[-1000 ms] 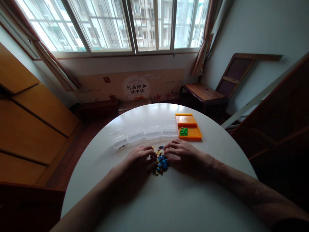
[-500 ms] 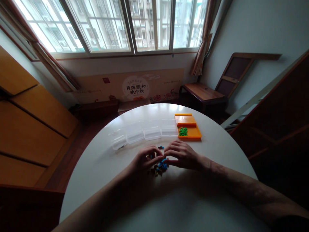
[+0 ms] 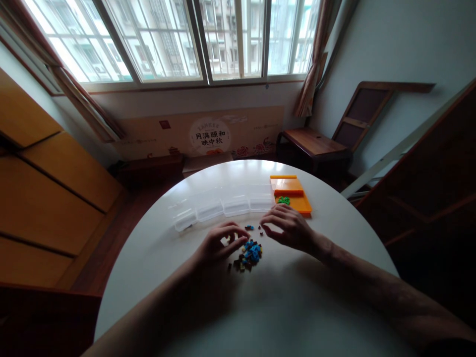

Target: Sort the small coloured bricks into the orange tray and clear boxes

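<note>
A small heap of tiny plastic blocks (image 3: 252, 253), mostly blue with some brown and yellow, lies on the white round table. My left hand (image 3: 219, 243) rests at the heap's left edge, thumb and forefinger tips drawn together; whatever is between them is too small to make out. A few yellowish pieces show behind its fingers. Beyond the heap, my right hand (image 3: 290, 227) hovers with curved fingers and the thumb apart. Close to its fingertips lie two dark red bits (image 3: 261, 233). A short row of blue and brown pieces (image 3: 249, 227) sits between the hands.
Clear plastic compartments (image 3: 236, 205) stand in a curved row behind the hands. At their right end is an orange tray (image 3: 299, 202) with green pieces (image 3: 283, 201) inside. A wooden chair (image 3: 316, 141) stands beyond the table (image 3: 156, 277).
My right hand has moved right and away from the heap, uncovering the blue blocks and two dark red bits. My left hand has shifted slightly left.
</note>
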`<state>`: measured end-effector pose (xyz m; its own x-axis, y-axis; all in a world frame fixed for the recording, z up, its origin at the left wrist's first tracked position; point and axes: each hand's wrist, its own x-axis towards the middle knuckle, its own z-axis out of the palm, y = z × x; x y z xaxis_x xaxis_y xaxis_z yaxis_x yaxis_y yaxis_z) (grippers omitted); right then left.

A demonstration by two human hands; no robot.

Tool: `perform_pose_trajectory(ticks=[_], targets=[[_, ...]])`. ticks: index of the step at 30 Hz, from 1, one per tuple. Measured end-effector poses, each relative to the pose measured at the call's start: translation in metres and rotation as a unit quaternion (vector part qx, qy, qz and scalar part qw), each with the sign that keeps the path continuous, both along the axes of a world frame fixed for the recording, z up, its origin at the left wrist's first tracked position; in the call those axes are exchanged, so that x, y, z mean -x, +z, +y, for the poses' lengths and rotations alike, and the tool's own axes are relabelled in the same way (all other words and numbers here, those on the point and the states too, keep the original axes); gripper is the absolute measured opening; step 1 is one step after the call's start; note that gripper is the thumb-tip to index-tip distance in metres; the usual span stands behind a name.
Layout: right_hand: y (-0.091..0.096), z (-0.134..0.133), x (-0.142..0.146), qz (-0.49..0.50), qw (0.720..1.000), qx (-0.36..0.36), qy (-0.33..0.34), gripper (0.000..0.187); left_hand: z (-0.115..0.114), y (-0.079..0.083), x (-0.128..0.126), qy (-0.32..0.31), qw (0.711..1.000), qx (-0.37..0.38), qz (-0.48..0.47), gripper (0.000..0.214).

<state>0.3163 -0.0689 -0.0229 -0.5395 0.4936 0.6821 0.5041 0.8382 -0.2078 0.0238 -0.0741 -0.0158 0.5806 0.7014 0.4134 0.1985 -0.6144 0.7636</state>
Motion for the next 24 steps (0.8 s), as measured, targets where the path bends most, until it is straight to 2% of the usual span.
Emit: perform_pose_trajectory(ticks=[3,7,10,14,16,18,22,24], targets=[[0.001,0.013,-0.022,0.009,0.994,0.017,-0.110,0.009,0.011,-0.001,0.014,0.020,0.996,-0.071,0.039,0.020],[-0.007,0.029,-0.051,0.011,0.975,0.051,-0.217,0.006,0.020,0.000,0.028,0.046,0.969,-0.205,0.134,0.017],[-0.017,0.037,-0.062,0.013,0.959,0.062,-0.275,0.002,0.021,0.003,0.030,0.046,0.957,-0.240,0.157,0.015],[-0.021,0.039,-0.062,0.017,0.952,0.068,-0.298,0.002,0.020,0.004,0.029,0.034,0.953,-0.255,0.162,0.014],[-0.018,0.037,-0.057,0.021,0.957,0.068,-0.282,0.003,0.020,0.003,0.029,0.024,0.955,-0.248,0.162,0.012],[-0.013,0.032,-0.049,0.022,0.969,0.069,-0.238,0.005,0.020,0.004,0.029,0.009,0.959,-0.233,0.158,0.010],[-0.001,0.015,-0.027,0.000,0.995,0.071,-0.075,0.008,0.014,0.007,0.027,-0.028,0.970,-0.191,0.145,0.006],[0.002,0.005,-0.014,-0.020,0.996,0.081,0.017,0.009,0.011,0.008,0.025,-0.051,0.974,-0.171,0.140,0.008]])
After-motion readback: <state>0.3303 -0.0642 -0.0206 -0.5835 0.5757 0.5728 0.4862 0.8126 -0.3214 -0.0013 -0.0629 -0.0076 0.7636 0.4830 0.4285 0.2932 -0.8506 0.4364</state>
